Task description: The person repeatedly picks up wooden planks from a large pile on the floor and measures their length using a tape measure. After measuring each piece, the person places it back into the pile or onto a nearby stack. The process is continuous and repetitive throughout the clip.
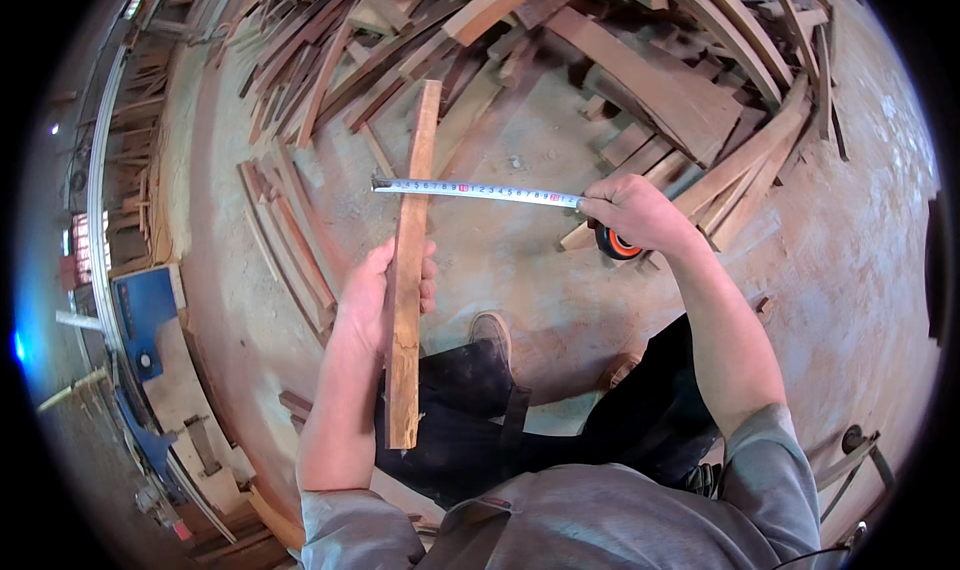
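— What do we have in the left hand (375, 300)?

— A long wooden strip (408, 270). Our fingers are wrapped round its middle, thumb on the near side, and it runs almost straight away from us, its far end up toward the pile of offcuts (560, 50).

— And the right hand (630, 213)?

— Closed on a tape measure (615, 242) – we see only a bit of its black and orange case under the fingers. The blade (475, 190) is pulled out to the left and lies across the strip near its far end, its hook tip just past the strip's left edge.

— Is the blade touching the wood?

— It looks so, though from this angle we cannot be sure.

— What lies below?

— A dusty concrete floor (860, 250), our dark trousers and a shoe (492, 330), and a blue machine (150, 330) at the left.
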Demonstrator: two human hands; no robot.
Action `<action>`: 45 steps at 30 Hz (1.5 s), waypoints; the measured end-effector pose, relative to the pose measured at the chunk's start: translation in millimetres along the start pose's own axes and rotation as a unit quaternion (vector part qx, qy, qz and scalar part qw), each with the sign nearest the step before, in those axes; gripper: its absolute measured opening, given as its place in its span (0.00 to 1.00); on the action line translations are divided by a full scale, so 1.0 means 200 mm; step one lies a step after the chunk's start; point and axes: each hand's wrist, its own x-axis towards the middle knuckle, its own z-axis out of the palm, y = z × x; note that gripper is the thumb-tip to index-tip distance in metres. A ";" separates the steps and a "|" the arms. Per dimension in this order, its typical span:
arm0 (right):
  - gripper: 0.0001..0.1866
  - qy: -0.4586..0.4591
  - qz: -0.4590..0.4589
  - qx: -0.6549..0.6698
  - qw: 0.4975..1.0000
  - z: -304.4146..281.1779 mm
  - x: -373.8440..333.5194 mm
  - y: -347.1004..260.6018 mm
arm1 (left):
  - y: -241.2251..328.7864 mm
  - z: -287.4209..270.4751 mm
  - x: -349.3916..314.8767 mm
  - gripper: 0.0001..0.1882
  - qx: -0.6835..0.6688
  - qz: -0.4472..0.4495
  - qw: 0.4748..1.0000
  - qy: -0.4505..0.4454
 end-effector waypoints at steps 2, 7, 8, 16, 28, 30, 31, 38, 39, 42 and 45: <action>0.12 -0.007 -0.030 0.004 1.000 0.02 0.03 0.01 | 0.01 -0.02 -0.03 0.25 -0.018 0.019 0.999 0.020; 0.12 -0.019 -0.038 -0.017 0.999 0.05 0.09 0.06 | 0.02 -0.05 -0.08 0.25 -0.020 0.049 0.998 0.029; 0.11 -0.016 -0.048 -0.023 0.998 0.06 0.11 0.07 | 0.02 -0.05 -0.09 0.25 -0.018 0.052 0.998 0.034; 0.09 0.036 -0.111 -0.057 0.991 0.05 0.12 0.12 | 0.01 -0.03 -0.08 0.25 -0.023 0.070 0.997 0.033; 0.10 0.068 -0.108 -0.006 0.992 0.01 0.05 0.05 | -0.05 -0.04 -0.06 0.20 0.071 0.172 0.979 0.083; 0.10 0.078 -0.096 0.002 0.992 0.01 0.04 0.03 | -0.05 -0.03 -0.05 0.17 0.117 0.231 0.960 0.109; 0.10 0.082 -0.094 -0.001 0.992 0.00 0.04 0.03 | -0.04 -0.02 -0.04 0.17 0.141 0.252 0.949 0.125; 0.09 0.089 -0.112 -0.015 0.990 0.02 0.03 0.00 | -0.06 -0.11 0.07 0.15 0.320 0.423 0.820 0.216; 0.09 0.090 -0.117 -0.008 0.989 0.02 0.03 0.00 | -0.06 -0.10 0.07 0.15 0.326 0.437 0.808 0.223; 0.09 0.079 -0.123 0.007 0.989 0.03 0.05 0.00 | -0.05 -0.08 0.05 0.16 0.346 0.466 0.774 0.253; 0.09 0.086 -0.123 0.004 0.989 0.03 0.05 0.02 | -0.04 -0.02 0.03 0.17 0.360 0.472 0.756 0.277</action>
